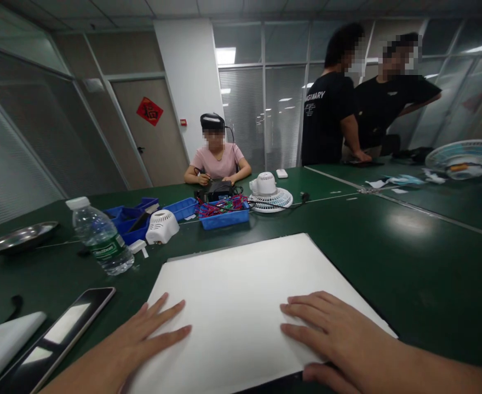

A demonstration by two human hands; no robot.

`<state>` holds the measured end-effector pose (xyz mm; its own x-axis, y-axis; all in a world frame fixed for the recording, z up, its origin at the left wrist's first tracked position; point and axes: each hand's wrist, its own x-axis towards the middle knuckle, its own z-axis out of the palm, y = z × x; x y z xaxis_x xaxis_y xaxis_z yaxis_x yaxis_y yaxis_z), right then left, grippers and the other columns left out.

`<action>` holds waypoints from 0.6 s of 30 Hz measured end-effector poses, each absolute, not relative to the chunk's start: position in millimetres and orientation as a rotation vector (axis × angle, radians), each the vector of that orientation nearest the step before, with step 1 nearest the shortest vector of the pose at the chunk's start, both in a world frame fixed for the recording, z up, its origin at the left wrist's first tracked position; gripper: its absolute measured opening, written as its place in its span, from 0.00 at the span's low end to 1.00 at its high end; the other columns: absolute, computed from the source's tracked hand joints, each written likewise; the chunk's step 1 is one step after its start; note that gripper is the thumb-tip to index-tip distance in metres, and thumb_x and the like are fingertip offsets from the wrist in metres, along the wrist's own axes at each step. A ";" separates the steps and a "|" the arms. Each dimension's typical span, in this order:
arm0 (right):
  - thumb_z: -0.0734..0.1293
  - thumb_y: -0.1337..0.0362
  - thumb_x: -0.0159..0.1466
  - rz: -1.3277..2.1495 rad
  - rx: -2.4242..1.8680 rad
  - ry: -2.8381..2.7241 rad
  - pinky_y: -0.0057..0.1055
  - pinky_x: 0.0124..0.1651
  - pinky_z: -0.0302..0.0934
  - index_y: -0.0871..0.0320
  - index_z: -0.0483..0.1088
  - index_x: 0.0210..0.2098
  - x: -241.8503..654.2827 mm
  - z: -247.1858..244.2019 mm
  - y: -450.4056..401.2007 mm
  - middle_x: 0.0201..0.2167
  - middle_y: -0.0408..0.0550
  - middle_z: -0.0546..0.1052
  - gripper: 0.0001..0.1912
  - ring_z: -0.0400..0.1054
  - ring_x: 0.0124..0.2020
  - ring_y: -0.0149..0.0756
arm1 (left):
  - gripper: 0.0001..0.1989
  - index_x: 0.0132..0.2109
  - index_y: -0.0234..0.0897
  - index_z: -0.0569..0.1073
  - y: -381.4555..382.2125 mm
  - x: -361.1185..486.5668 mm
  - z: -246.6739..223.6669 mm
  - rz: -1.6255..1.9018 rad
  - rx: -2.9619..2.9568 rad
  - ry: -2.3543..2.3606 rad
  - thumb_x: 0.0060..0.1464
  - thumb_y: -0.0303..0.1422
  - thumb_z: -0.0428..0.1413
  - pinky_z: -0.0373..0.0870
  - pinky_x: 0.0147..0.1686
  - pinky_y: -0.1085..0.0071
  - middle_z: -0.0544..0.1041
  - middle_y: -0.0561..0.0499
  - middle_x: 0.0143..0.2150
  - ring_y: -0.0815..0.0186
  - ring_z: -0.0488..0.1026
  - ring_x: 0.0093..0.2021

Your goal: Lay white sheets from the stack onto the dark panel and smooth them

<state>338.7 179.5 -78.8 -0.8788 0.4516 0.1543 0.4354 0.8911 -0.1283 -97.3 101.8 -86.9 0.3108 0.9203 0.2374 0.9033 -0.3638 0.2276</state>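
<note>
A large blank white sheet of paper [236,284] lies on a thin dark board, whose edge [350,279] shows along the right side. My left hand [148,331] rests on the sheet's left part with its fingers spread. On the right part lies my right hand [327,323], fingers stretched toward the middle and thumb near the front edge. Neither hand holds anything. Left of my left hand, a phone [60,334] with a dark, shiny screen lies on the table.
Beyond the phone stands a clear water bottle [101,241], near a metal dish [19,238]. Farther back are a white fan housing [162,225], a blue bin [224,219] of wires and a white fan part [271,200]. A person [218,158] sits opposite; two others stand at the right.
</note>
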 end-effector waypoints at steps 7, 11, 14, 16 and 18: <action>0.61 0.50 0.71 0.086 -0.635 -2.907 0.52 0.57 0.64 0.52 0.68 0.62 339.7 -79.6 174.2 0.62 0.55 0.70 0.24 0.69 0.57 0.53 | 0.45 0.63 0.63 0.69 101.0 -107.6 -81.2 0.264 2.560 1.586 0.34 0.55 0.70 0.62 0.64 0.45 0.66 0.54 0.70 0.41 0.65 0.67; 0.60 0.51 0.72 0.042 -0.562 -2.919 0.50 0.57 0.62 0.53 0.66 0.63 343.3 -79.7 176.9 0.62 0.56 0.70 0.24 0.68 0.57 0.52 | 0.41 0.62 0.63 0.71 100.7 -101.4 -75.4 0.226 2.504 1.556 0.38 0.52 0.69 0.60 0.66 0.45 0.67 0.55 0.69 0.42 0.64 0.68; 0.60 0.50 0.72 0.044 -0.505 -2.919 0.49 0.57 0.62 0.55 0.65 0.63 344.8 -78.2 178.9 0.61 0.57 0.71 0.25 0.68 0.57 0.51 | 0.42 0.63 0.63 0.70 100.1 -99.2 -73.7 0.194 2.513 1.544 0.39 0.52 0.69 0.60 0.66 0.47 0.66 0.56 0.70 0.43 0.64 0.68; 0.59 0.49 0.72 0.031 -0.493 -2.930 0.49 0.57 0.62 0.56 0.65 0.63 344.7 -77.4 179.2 0.62 0.57 0.71 0.26 0.68 0.57 0.51 | 0.41 0.63 0.63 0.69 98.9 -100.8 -74.3 0.170 2.548 1.544 0.40 0.53 0.69 0.62 0.66 0.50 0.67 0.56 0.69 0.45 0.65 0.68; 0.59 0.49 0.72 0.015 -0.497 -2.934 0.50 0.57 0.61 0.56 0.64 0.63 343.9 -77.2 178.5 0.62 0.56 0.70 0.26 0.68 0.57 0.51 | 0.40 0.62 0.64 0.70 97.3 -103.8 -76.8 0.185 2.583 1.557 0.41 0.56 0.67 0.64 0.65 0.53 0.70 0.57 0.67 0.47 0.68 0.66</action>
